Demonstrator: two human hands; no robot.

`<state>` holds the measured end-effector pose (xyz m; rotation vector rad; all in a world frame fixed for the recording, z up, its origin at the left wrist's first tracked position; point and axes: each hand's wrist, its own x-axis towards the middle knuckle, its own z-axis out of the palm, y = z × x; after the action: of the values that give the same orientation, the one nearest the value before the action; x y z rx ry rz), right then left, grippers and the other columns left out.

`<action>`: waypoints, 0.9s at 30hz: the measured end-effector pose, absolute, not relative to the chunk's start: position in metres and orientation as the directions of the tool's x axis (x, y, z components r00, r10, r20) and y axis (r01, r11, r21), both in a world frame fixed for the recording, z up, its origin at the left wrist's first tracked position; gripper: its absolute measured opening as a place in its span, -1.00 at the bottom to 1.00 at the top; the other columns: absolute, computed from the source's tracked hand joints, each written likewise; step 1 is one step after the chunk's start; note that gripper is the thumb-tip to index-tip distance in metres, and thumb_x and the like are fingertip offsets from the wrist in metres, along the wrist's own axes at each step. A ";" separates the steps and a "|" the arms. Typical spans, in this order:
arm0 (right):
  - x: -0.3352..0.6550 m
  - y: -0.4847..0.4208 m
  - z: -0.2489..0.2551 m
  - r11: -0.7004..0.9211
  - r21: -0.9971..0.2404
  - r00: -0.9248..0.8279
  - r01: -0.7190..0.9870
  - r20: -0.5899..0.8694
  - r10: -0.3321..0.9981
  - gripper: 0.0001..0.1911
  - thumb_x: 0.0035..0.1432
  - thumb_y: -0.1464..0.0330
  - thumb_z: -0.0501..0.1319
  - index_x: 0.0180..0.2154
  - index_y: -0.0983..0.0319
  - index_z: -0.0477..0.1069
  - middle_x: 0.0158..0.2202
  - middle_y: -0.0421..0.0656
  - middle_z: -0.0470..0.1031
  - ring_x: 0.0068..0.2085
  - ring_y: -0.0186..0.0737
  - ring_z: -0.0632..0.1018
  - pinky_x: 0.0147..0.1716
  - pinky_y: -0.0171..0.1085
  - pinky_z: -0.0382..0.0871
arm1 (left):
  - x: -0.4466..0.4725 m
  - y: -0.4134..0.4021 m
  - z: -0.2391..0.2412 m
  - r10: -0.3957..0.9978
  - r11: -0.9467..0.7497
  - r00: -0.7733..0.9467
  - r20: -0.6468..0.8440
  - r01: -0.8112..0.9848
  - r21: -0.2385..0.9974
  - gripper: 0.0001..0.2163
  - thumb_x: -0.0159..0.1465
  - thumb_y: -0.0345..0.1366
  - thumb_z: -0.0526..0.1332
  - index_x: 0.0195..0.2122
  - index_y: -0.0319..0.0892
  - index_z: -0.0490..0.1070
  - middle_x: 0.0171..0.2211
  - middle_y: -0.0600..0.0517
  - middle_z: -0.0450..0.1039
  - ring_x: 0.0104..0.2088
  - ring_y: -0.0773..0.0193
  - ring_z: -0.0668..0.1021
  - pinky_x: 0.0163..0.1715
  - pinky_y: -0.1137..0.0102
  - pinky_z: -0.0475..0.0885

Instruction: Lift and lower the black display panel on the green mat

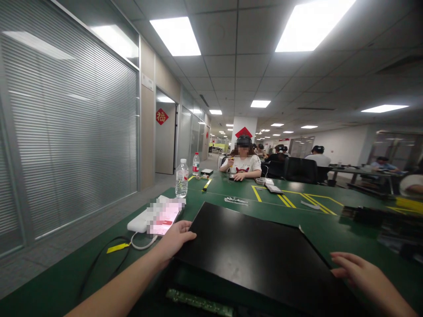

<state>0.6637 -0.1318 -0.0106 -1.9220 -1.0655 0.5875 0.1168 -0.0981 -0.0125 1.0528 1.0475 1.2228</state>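
A power bank and a phone lie at left on the bench. Just beside the phone, the left grip is clamped on the panel's left edge, thumb over the face. A green board shows below the near edge. The black panel is in front of the person, over the bench; it looks thin, fairly light and stiff, though likely to flex, slip on its smooth face and scratch or crack if pinched hard. Opposite edges seem the best hold. The right grip has its fingers apart at the right edge; I cannot tell if they touch.
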 end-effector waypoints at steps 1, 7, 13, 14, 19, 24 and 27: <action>0.665 -0.131 -0.011 -0.291 -0.838 0.525 0.462 -0.006 0.851 -0.63 -0.18 -0.07 0.27 -0.35 -0.03 0.54 -0.48 -0.02 0.73 -0.19 0.36 0.74 -0.13 0.14 0.54 | 0.117 -0.099 -0.012 0.997 0.056 0.058 -0.045 -0.196 0.979 -0.60 -0.16 -0.31 0.53 -0.26 -0.12 0.52 -0.39 -0.04 0.73 -0.25 -0.05 0.77 -0.18 0.22 0.56; 0.664 -0.134 -0.004 -0.303 -0.805 0.500 0.510 -0.009 0.866 -0.61 -0.17 -0.09 0.26 -0.35 -0.02 0.57 -0.46 -0.01 0.74 -0.17 0.36 0.75 -0.10 0.13 0.51 | 0.120 -0.109 0.002 0.994 0.062 0.103 -0.046 -0.153 0.986 -0.62 -0.14 -0.31 0.55 -0.28 -0.12 0.51 -0.41 -0.02 0.72 -0.27 -0.04 0.76 -0.16 0.22 0.55; 0.657 -0.139 -0.003 -0.321 -0.764 0.538 0.560 0.041 0.842 -0.61 -0.12 -0.07 0.23 -0.35 0.00 0.58 -0.47 -0.02 0.73 -0.21 0.34 0.74 -0.15 0.12 0.51 | 0.122 -0.104 -0.006 0.997 0.048 0.073 -0.037 -0.159 0.986 -0.64 -0.13 -0.29 0.52 -0.28 -0.13 0.53 -0.40 -0.03 0.74 -0.30 -0.02 0.76 -0.18 0.23 0.54; 0.656 -0.140 -0.002 -0.323 -0.752 0.539 0.575 0.051 0.840 -0.62 -0.12 -0.07 0.23 -0.35 0.01 0.58 -0.48 -0.03 0.73 -0.23 0.33 0.74 -0.17 0.12 0.51 | 0.122 -0.102 -0.009 0.997 0.045 0.069 -0.035 -0.158 0.986 -0.64 -0.13 -0.29 0.52 -0.28 -0.13 0.54 -0.40 -0.03 0.74 -0.30 -0.02 0.76 -0.18 0.22 0.54; 0.652 -0.141 0.005 -0.341 -0.692 0.518 0.636 0.056 0.853 -0.73 -0.14 0.02 0.28 -0.41 -0.01 0.59 -0.50 -0.09 0.71 -0.30 0.26 0.72 -0.25 0.06 0.52 | 0.123 -0.100 -0.013 0.996 0.042 0.080 -0.030 -0.164 0.986 -0.61 -0.14 -0.28 0.54 -0.25 -0.13 0.56 -0.38 -0.04 0.74 -0.25 -0.06 0.76 -0.12 0.18 0.55; 0.650 -0.141 0.001 -0.328 -0.635 0.505 0.700 0.114 0.856 -0.75 -0.10 0.06 0.27 -0.39 -0.01 0.62 -0.47 -0.10 0.72 -0.29 0.23 0.71 -0.23 0.04 0.51 | 0.127 -0.108 0.000 0.995 0.028 0.095 -0.015 -0.147 0.989 -0.63 -0.14 -0.32 0.54 -0.27 -0.12 0.58 -0.37 -0.06 0.75 -0.21 -0.10 0.77 -0.09 0.17 0.57; 0.653 -0.140 -0.005 -0.315 -0.612 0.500 0.726 0.154 0.852 -0.71 -0.10 0.04 0.26 -0.36 -0.01 0.63 -0.43 -0.09 0.74 -0.28 0.27 0.71 -0.20 0.07 0.50 | 0.128 -0.113 0.007 0.995 0.024 0.098 -0.012 -0.121 0.992 -0.66 -0.14 -0.33 0.53 -0.29 -0.13 0.58 -0.36 -0.06 0.77 -0.20 -0.09 0.78 -0.09 0.20 0.59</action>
<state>0.6531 -0.1402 -0.0052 -2.1151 -1.2888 0.2603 0.1283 -0.1134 0.0070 1.1504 1.0572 1.1796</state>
